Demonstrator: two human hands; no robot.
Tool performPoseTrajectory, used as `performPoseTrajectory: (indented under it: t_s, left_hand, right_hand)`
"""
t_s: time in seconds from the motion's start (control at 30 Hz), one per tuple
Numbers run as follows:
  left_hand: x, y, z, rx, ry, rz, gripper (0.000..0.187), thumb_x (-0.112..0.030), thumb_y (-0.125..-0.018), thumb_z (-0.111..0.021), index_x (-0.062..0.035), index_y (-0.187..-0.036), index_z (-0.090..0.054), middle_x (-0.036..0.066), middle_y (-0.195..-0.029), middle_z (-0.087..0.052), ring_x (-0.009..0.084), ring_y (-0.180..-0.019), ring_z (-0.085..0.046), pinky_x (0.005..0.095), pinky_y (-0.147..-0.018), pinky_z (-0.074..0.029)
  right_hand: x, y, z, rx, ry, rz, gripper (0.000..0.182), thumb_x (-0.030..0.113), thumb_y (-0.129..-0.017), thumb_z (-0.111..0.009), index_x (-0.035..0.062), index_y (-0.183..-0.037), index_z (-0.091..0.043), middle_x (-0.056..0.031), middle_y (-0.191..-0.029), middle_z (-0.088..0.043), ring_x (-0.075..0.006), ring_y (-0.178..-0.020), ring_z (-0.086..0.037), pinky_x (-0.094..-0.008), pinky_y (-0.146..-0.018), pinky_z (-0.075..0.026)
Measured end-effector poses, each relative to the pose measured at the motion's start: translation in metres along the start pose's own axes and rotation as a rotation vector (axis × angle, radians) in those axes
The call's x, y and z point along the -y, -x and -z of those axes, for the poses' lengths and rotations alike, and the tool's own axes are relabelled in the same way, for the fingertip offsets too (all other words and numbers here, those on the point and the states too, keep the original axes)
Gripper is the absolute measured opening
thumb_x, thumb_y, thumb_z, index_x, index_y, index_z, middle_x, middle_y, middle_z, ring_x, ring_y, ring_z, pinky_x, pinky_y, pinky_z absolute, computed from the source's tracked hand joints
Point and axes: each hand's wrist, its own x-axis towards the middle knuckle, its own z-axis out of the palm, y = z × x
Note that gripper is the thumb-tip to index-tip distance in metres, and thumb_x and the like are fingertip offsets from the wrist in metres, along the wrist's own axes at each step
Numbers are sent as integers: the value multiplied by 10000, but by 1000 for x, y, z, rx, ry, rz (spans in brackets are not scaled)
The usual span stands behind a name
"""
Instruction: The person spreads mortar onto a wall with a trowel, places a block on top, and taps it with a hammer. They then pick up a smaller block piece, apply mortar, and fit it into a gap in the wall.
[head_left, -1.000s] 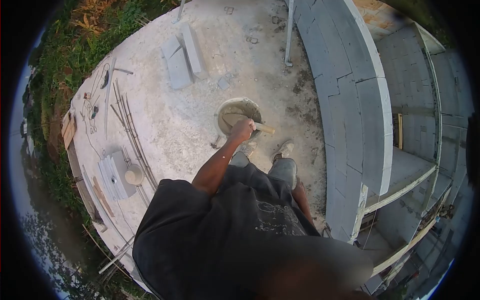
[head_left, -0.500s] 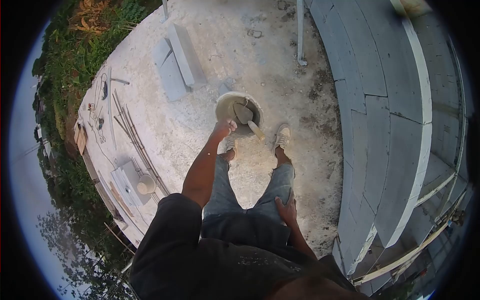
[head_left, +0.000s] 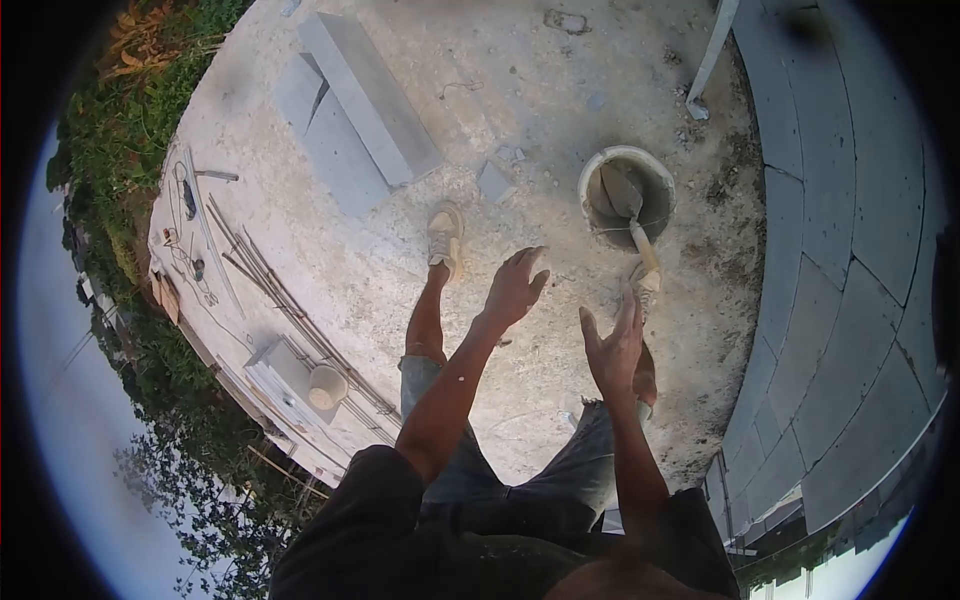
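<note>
Both hands hang in the air over the pale concrete floor, holding nothing. My left hand has its fingers apart and points toward the grey blocks. My right hand is open too, thumb spread from the fingers, just below a trowel's handle; no contact shows. The trowel's blade rests inside a round bucket, with the handle sticking out over the rim toward me. Long grey blocks lie on the floor beyond my left foot.
A grey block wall runs along the right, with a metal post near it. Thin rods, cables, more blocks and a small round container lie at the left. Plants border the floor's left edge.
The view has shifted, and the bucket with the trowel now appears farther right. My left hand has opened from a closed shape. My right hand has left my thigh and reaches forward. My feet are wider apart.
</note>
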Motion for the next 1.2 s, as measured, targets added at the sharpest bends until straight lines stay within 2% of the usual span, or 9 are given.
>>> performPoseTrajectory:
  t_s: [0.03, 0.07, 0.13, 0.27, 0.37, 0.47, 0.67, 1.0, 1.2]
  left_hand:
    - [10, 31, 54, 115, -142, 176, 484, -300, -966, -630, -156, -1418, -536, 130, -1473, -512, 348, -1385, -450, 591, -1138, -343]
    - [30, 66, 96, 74, -272, 269, 514, -327, -959, -636, -180, -1436, -515, 118, -1501, -483, 347, -1413, -409, 655, -1134, -294]
    - [64, 134, 161, -19, -308, 537, 529, -360, -951, -655, -171, -1429, -535, 132, -1502, -473, 390, -1385, -418, 628, -1125, -303]
    - [107, 243, 174, -59, -64, 638, 569, -361, -893, -732, -112, -1381, -575, 158, -1461, -493, 388, -1346, -460, 547, -1114, -361]
    - [130, 245, 171, -251, 44, 698, 492, -292, -860, -771, -95, -1291, -638, 144, -1393, -546, 370, -1290, -522, 496, -1066, -437]
    - [146, 252, 187, -311, 69, 705, 410, -234, -835, -790, -86, -1201, -683, 132, -1326, -587, 351, -1225, -577, 465, -1010, -491]
    - [187, 252, 222, -360, 149, 688, 365, -261, -850, -767, -74, -1153, -684, 151, -1252, -634, 352, -1184, -601, 451, -998, -495]
    - [165, 328, 271, -239, 398, 603, 504, -362, -892, -728, -50, -1280, -649, 196, -1276, -633, 369, -1180, -609, 472, -1014, -482]
    - [187, 426, 289, -97, 481, 751, 511, -370, -964, -691, -21, -1327, -600, 232, -1162, -710, 305, -1045, -704, 391, -883, -546]
  right_hand:
    - [30, -38, -45, 14, -13, 114, 819, 338, -894, -755, -1, -1514, -341, -281, -1452, -467, -463, -1349, -456, -537, -1101, -390]
    - [60, -70, -95, 37, -28, 222, 878, 347, -861, -787, 18, -1531, -325, -270, -1469, -457, -455, -1357, -453, -534, -1101, -392]
    - [124, -132, -201, 66, 97, 310, 968, 363, -793, -825, 120, -1568, -298, -202, -1535, -392, -404, -1365, -454, -547, -1053, -418]
    - [210, -207, -390, 150, 297, 259, 1185, 434, -748, -860, 151, -1626, -116, -192, -1607, -272, -445, -1438, -337, -639, -1101, -348]
    - [238, -240, -465, 197, 343, 122, 1247, 428, -745, -869, 166, -1632, -32, -199, -1622, -243, -458, -1458, -300, -648, -1095, -362]
    - [240, -259, -495, 100, 356, 23, 1247, 379, -723, -882, 164, -1621, -43, -203, -1566, -321, -475, -1385, -412, -611, -1037, -447]
    - [266, -253, -454, 148, 362, -45, 1100, 305, -679, -885, 157, -1541, -218, -143, -1369, -498, -396, -1162, -627, -536, -904, -551]
    - [341, -106, -210, 292, 753, -128, 1039, 379, -633, -875, 52, -1481, -371, -149, -1387, -524, -366, -1294, -543, -543, -1054, -408]
    - [303, -37, -177, 467, 1040, -66, 906, 396, -640, -874, 45, -1374, -476, -145, -1281, -551, -314, -1239, -566, -489, -1041, -411]
